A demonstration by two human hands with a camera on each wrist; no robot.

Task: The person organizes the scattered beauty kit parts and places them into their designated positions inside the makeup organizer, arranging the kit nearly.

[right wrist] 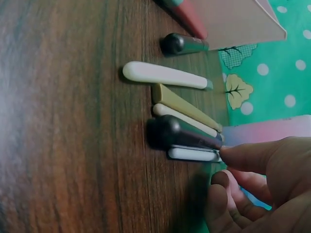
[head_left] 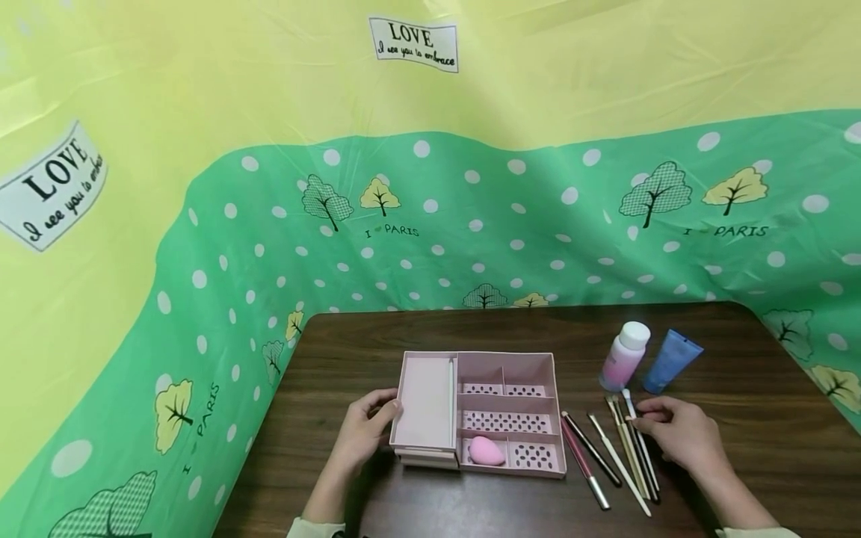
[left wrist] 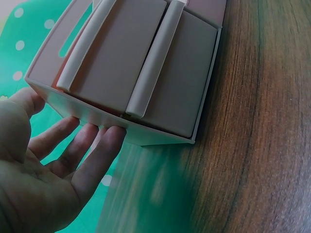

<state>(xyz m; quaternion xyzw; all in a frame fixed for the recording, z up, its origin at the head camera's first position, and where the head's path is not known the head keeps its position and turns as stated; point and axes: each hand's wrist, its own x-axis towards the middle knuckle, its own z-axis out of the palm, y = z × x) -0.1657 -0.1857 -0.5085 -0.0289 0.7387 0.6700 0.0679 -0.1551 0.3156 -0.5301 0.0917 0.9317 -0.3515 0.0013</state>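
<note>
My left hand [head_left: 366, 426] is at the left side of a pink makeup organizer [head_left: 425, 400], its fingertips touching the outer wall in the left wrist view. Two drawer fronts [left wrist: 121, 53] face that camera. My right hand [head_left: 686, 433] is over a group of makeup brushes [head_left: 632, 448] on the table. In the right wrist view, its index fingertip touches a dark-handled brush [right wrist: 189, 135], and a gap shows between that finger and the thumb. A pink makeup sponge [head_left: 486, 450] lies in the organizer's front compartment.
Behind the brushes stand a pink-and-white bottle [head_left: 625, 355] and a blue tube [head_left: 673, 362]. More brushes, one with a red handle [head_left: 585, 459], lie between the organizer and my right hand. A printed green-and-yellow cloth [head_left: 471, 224] hangs behind the dark wooden table [head_left: 323, 351].
</note>
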